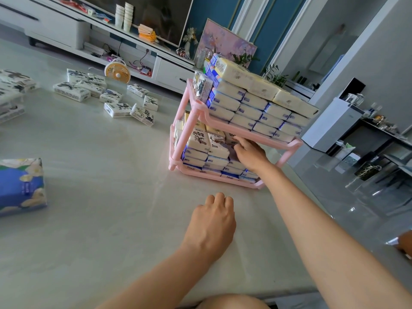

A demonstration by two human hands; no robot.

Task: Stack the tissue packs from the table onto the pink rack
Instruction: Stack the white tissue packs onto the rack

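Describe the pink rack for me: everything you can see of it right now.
The pink rack looks like smooth plastic: two open tiers joined by corner posts on small feet. It stands on the pale table, right of centre. Both tiers are packed with tissue packs; the top stack rises well above its rim, and the lower one nearly fills the gap under the upper tier. The right hand reaches into the lower tier, fingers against the packs there.
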